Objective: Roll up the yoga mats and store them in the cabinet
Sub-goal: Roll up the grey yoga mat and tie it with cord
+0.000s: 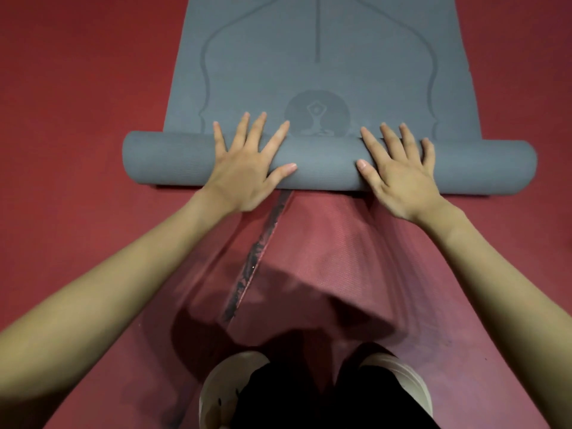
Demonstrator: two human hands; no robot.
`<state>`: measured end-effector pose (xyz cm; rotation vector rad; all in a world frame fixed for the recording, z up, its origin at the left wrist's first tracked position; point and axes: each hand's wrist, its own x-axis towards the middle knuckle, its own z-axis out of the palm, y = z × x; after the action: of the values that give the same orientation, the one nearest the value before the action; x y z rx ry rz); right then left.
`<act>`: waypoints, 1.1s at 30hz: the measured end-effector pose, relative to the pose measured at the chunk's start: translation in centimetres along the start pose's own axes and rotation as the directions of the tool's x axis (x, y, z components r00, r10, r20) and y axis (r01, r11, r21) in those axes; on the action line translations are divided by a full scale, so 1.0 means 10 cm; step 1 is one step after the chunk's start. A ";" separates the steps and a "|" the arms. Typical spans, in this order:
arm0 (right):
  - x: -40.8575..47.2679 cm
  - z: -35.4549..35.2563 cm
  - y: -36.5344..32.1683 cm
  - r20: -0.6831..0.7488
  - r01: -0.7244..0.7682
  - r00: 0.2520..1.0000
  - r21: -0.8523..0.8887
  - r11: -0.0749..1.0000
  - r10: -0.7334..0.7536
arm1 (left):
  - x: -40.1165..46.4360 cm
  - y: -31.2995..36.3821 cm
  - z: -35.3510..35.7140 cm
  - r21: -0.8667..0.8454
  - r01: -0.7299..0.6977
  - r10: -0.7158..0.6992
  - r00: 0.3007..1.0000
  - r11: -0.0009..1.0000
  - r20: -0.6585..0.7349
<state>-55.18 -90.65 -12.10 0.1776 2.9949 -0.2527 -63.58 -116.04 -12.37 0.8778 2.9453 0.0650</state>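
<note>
Mat: a grey yoga mat (322,57) lies on the red floor (77,88), partly rolled; the rolled part (325,162) runs crosswise at the near end, and the flat part stretches away from the person.
Mat print: a round emblem with a seated figure (317,114) sits just beyond the roll, between the two hands; curved lines and one straight centre line mark the flat part.
Left hand (247,164): flat on top of the roll, fingers straight and spread, tips reaching the flat part; it grips nothing.
Right hand (399,171): likewise flat on the roll, fingers spread, pressing rather than clasping.
Floor: a dark scuffed strip (257,258) runs from under the roll toward the person.
Feet: two pale shoes (226,388) at the bottom edge.
</note>
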 end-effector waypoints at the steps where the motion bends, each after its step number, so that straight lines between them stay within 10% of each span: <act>1: 0.05 0.00 0.00 -0.002 -0.006 1.000 -0.007 1.000 0.006 | -0.04 0.03 0.02 0.018 0.002 -0.001 1.000 1.000 -0.028; 33: 0.81 -0.36 0.21 0.120 0.169 0.981 -0.146 0.975 -0.152 | 0.75 -0.39 -0.18 0.192 -0.205 0.192 0.978 0.960 0.086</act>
<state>-63.34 -87.11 -10.09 -0.0921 2.9062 -0.0419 -72.11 -115.22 -11.20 1.1763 2.8274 -0.2498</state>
